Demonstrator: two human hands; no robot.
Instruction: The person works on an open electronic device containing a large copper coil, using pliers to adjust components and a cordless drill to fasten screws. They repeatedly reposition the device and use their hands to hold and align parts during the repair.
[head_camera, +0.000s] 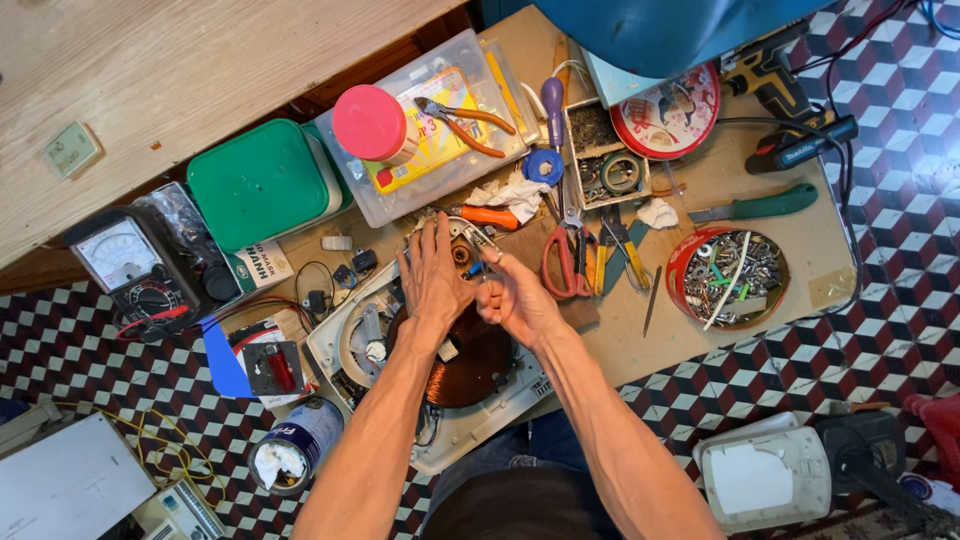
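1. Hands: 2 bare hands over a small wooden worktable, close together but apart. Left hand lies flat, fingers spread, pressing on the unit. Right hand is clamped on slim metal pliers, tips angled toward the left fingertips.
2. Work item: 1 opened white plastic appliance housing w/ a round copper-coloured wire coil inside; sits at the table's front edge, partly overhanging, directly under both forearms. Small parts and wiring show at its left side.
3. Containers: 1 green square plastic lidded box; 1 clear rectangular plastic box holding a yellow card pack; 1 pink-capped round jar; 1 red round tin of mixed screws; 1 round red-rimmed tin lid w/ a picture print, top centre-right.
4. Tools: 1 orange-handled pliers on the clear box; 1 red-handled scissors just right of the right hand; 1 green-handled knife; 1 yellow-black cordless drill.
5. Meter: 1 black analogue multimeter, left, off the table's edge.
6. Floor: cube-pattern tiles; 1 open paint can, lower left.
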